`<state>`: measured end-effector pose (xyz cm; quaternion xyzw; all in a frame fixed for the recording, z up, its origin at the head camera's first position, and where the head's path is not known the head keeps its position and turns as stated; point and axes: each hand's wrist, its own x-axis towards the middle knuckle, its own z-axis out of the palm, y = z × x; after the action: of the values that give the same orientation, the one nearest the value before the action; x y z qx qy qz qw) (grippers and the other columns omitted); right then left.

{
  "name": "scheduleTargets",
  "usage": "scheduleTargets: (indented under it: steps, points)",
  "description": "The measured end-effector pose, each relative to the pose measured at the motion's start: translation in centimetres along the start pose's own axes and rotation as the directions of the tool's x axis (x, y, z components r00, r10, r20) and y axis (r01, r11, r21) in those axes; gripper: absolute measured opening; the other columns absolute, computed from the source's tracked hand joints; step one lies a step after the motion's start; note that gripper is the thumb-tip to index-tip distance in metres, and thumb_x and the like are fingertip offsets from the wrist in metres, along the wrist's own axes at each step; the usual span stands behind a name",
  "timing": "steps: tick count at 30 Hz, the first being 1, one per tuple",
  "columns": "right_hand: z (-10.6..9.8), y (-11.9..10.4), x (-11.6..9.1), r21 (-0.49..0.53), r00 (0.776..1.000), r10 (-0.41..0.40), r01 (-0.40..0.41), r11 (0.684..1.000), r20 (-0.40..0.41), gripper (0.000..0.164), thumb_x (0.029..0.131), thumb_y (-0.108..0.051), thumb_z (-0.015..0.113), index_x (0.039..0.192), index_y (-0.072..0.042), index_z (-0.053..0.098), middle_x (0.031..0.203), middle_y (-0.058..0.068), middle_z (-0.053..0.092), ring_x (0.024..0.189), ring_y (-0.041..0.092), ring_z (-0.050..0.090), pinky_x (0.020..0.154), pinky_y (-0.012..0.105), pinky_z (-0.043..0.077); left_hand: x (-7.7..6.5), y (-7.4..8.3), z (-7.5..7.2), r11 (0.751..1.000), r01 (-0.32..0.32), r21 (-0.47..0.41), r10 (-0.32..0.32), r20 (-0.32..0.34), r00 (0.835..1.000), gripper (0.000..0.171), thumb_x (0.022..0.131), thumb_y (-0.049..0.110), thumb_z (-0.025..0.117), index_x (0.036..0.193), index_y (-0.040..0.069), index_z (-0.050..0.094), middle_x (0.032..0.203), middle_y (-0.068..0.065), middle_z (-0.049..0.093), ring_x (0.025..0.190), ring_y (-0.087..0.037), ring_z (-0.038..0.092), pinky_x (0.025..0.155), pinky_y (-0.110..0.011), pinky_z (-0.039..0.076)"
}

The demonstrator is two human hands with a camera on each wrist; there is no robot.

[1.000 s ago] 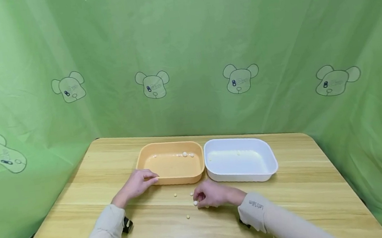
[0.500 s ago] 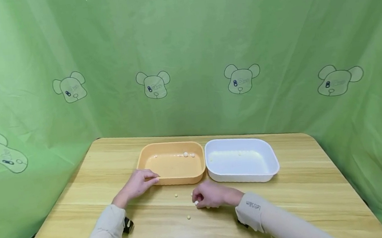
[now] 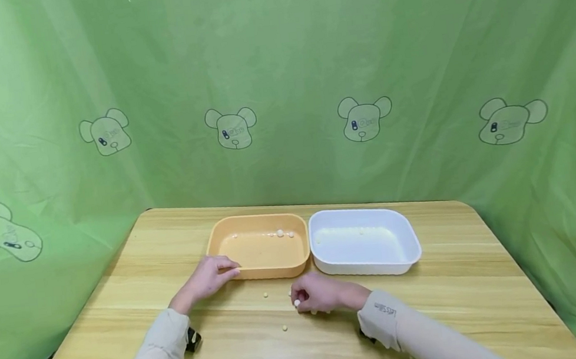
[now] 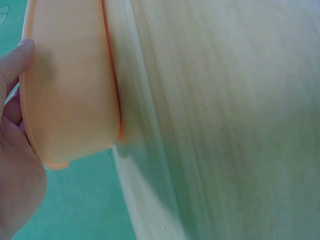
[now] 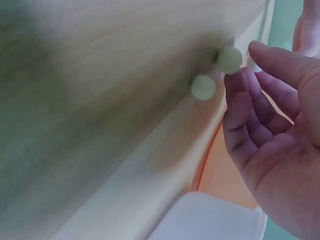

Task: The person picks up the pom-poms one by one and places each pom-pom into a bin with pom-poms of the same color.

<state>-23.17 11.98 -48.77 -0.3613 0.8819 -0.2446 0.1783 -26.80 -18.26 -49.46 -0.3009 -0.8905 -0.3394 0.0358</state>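
Note:
In the head view, my left hand (image 3: pixel 209 280) grips the near-left rim of an orange plastic bin (image 3: pixel 272 272). The left wrist view has the thumb (image 4: pixel 20 57) against the outside of the bin wall, with the other fingers partly hidden behind the rim. My right hand (image 3: pixel 322 292) pinches a small white ball (image 3: pixel 297 303) between thumb and fingertips, low over the table in front of the bins. Two pale balls, one of them a greenish-white ball (image 5: pixel 203 87), lie right beside those fingertips in the right wrist view.
A white bin (image 3: pixel 367 267) stands against the orange one's right side; both contain a few small balls. Loose on the wooden table (image 3: pixel 254 355) are a yellowish ball (image 3: pixel 285 327) and another small ball (image 3: pixel 265 294). A green curtain (image 3: pixel 283 44) surrounds the table.
The white ball at my right fingertips has come up slightly, and the right hand has barely shifted. My left hand keeps its hold on the orange bin.

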Motion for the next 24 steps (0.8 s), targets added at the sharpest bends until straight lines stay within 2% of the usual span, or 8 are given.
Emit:
scheduleTargets:
  steps: [6, 11, 14, 19, 24]
  points:
    - [-0.4, 0.0, -0.4, 0.048, 1.000, -0.009, 0.009, 0.999, -0.001, 0.009, 0.088, -0.010, 0.066, 0.082, -0.016, 0.063, 0.068, -0.009, 0.056, 0.050, 0.002, 0.052, 0.041, 0.021, 0.046, 0.0, 0.0, 0.0, 1.000, 0.005, 0.002, -0.005, -0.001, 1.000, 0.014, 0.090, 0.019, 0.065, 0.098, 0.011, 0.074, 0.092, 0.004, 0.070, 0.086, -0.012, 0.064, 0.081, -0.032, 0.051]
    - [-1.0, -0.2, -0.8, 0.017, 0.998, -0.055, 0.055, 0.998, -0.028, 0.002, 0.087, -0.009, 0.067, 0.088, -0.011, 0.067, 0.073, -0.011, 0.057, 0.060, 0.001, 0.053, 0.054, 0.019, 0.049, 0.0, 0.0, 0.1, 1.000, -0.002, 0.004, 0.002, -0.002, 1.000, 0.013, 0.090, 0.018, 0.065, 0.097, 0.011, 0.074, 0.092, 0.004, 0.070, 0.086, -0.012, 0.064, 0.080, -0.031, 0.051]
    - [-1.3, -0.3, -1.2, -0.009, 0.997, -0.063, 0.062, 0.998, -0.042, 0.006, 0.087, -0.009, 0.068, 0.092, -0.010, 0.069, 0.077, -0.013, 0.058, 0.067, 0.000, 0.053, 0.062, 0.018, 0.048, 0.0, 0.1, 0.1, 1.000, -0.004, 0.002, 0.004, -0.002, 1.000, 0.013, 0.090, 0.018, 0.065, 0.097, 0.011, 0.074, 0.091, 0.003, 0.070, 0.085, -0.012, 0.064, 0.080, -0.031, 0.051]
    - [-1.9, -0.3, -1.6, -0.029, 0.997, -0.056, 0.054, 0.998, -0.059, 0.008, 0.087, -0.010, 0.067, 0.095, -0.009, 0.068, 0.079, -0.013, 0.056, 0.071, 0.002, 0.052, 0.064, 0.019, 0.048, 0.0, 0.1, 0.1, 1.000, -0.003, -0.006, 0.003, -0.003, 1.000, 0.013, 0.090, 0.017, 0.065, 0.097, 0.010, 0.074, 0.091, 0.003, 0.070, 0.084, -0.011, 0.064, 0.079, -0.030, 0.052]
    - [-2.6, -0.4, -2.0, -0.046, 0.990, -0.093, 0.088, 0.995, -0.106, 0.010, 0.086, -0.008, 0.067, 0.096, -0.005, 0.069, 0.080, -0.011, 0.058, 0.072, 0.002, 0.052, 0.065, 0.019, 0.048, 0.0, 0.0, 0.1, 1.000, -0.006, -0.010, 0.006, -0.001, 1.000, 0.013, 0.090, 0.017, 0.065, 0.097, 0.010, 0.074, 0.091, 0.003, 0.070, 0.084, -0.011, 0.064, 0.079, -0.030, 0.052]
